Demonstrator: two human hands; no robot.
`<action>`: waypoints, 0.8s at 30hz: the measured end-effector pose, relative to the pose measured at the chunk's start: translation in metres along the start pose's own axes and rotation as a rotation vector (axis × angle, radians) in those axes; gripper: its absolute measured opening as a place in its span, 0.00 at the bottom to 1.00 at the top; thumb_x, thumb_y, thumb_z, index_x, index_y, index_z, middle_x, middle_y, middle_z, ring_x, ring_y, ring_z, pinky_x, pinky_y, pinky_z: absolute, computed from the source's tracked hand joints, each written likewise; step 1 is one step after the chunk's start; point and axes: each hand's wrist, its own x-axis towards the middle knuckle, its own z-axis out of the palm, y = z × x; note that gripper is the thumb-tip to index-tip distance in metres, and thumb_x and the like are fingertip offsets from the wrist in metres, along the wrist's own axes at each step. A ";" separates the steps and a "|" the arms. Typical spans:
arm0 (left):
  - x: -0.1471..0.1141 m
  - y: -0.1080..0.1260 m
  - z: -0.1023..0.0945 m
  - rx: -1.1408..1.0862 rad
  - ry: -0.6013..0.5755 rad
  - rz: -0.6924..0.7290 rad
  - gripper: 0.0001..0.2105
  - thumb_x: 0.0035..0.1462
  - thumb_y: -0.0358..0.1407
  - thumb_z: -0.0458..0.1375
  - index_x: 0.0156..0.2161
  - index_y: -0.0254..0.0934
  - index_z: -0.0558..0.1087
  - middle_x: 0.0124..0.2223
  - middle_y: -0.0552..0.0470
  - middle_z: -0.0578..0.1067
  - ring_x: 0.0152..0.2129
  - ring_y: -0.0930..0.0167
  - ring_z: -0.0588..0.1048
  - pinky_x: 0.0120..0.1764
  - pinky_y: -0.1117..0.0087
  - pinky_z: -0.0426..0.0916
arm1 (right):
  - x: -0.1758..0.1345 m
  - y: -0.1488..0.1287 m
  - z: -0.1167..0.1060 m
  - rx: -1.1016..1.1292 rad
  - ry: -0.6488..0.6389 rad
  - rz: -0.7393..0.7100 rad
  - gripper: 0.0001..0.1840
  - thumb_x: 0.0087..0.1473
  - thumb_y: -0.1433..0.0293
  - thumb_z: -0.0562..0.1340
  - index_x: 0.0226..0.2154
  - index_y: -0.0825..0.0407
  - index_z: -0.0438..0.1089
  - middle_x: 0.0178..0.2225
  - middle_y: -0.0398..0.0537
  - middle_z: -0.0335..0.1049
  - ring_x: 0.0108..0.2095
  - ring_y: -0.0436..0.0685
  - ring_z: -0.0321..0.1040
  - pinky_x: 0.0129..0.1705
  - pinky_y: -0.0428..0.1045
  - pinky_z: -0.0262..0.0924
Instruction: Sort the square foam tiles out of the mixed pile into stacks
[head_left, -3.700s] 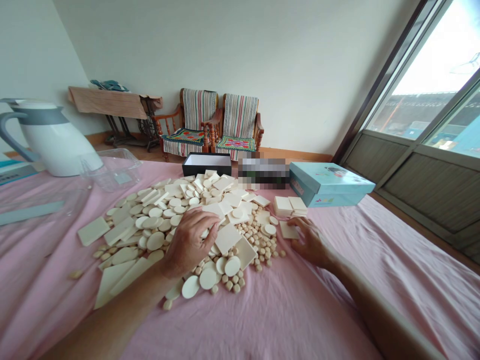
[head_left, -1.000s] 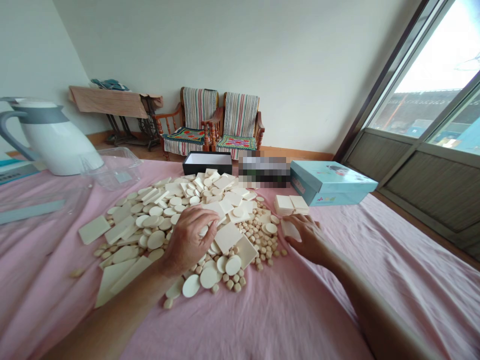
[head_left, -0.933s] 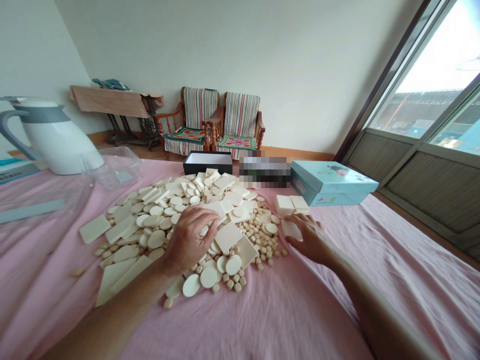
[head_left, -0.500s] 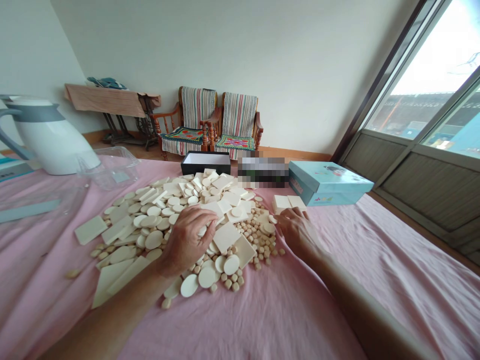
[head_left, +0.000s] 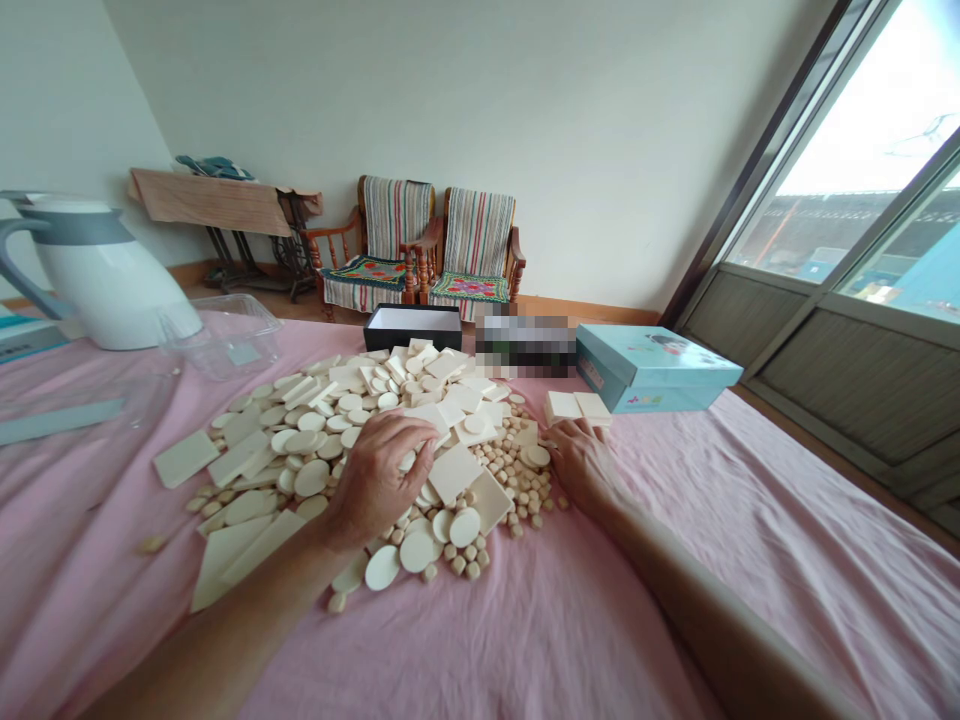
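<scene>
A heap of pale wooden pieces [head_left: 307, 440] covers the middle of the cloth: round discs, square and oblong tiles, and small cubes. My left hand [head_left: 386, 475] is curled over the heap, thumb and fingers closed around a round wooden disc [head_left: 407, 461]. Beneath that hand a large square tile [head_left: 454, 474] lies tilted on other pieces. My right hand [head_left: 585, 460] rests at the heap's right edge, fingers stretched out beside the small wooden cubes [head_left: 525, 485]. Its fingertips reach the near side of two low stacks of square tiles [head_left: 576, 404]; whether they touch is unclear.
A light blue box [head_left: 660, 370] stands behind the tiles on the pink tablecloth [head_left: 540, 620]. Left of it are a blurred-out item [head_left: 525, 345] and an open black box [head_left: 412, 327]. A clear plastic tray [head_left: 225, 340] and white jug [head_left: 112, 270] stand at left.
My right hand has shifted slightly left, and its fingers now lie flatter; a disc by its fingertips no longer shows there. My left hand stays curled in nearly the same place.
</scene>
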 end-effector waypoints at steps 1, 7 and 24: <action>0.000 0.000 0.000 0.000 0.000 -0.002 0.05 0.57 0.27 0.56 0.37 0.36 0.73 0.36 0.51 0.78 0.36 0.69 0.75 0.50 0.60 0.67 | 0.000 0.001 0.001 0.022 0.041 0.003 0.12 0.59 0.73 0.54 0.38 0.51 0.74 0.41 0.52 0.72 0.44 0.61 0.61 0.43 0.52 0.53; 0.000 0.000 -0.001 -0.003 -0.010 -0.012 0.05 0.57 0.27 0.56 0.37 0.36 0.73 0.36 0.50 0.78 0.37 0.68 0.75 0.49 0.61 0.67 | 0.006 -0.001 -0.011 0.322 0.151 0.028 0.12 0.58 0.70 0.55 0.32 0.51 0.74 0.29 0.47 0.70 0.28 0.52 0.63 0.32 0.47 0.56; 0.000 -0.002 -0.001 0.003 -0.024 -0.047 0.05 0.58 0.28 0.55 0.37 0.36 0.73 0.36 0.49 0.77 0.37 0.67 0.74 0.48 0.61 0.67 | 0.005 -0.092 -0.033 0.388 -0.138 -0.493 0.31 0.50 0.81 0.55 0.57 0.49 0.62 0.56 0.51 0.65 0.55 0.59 0.58 0.56 0.58 0.54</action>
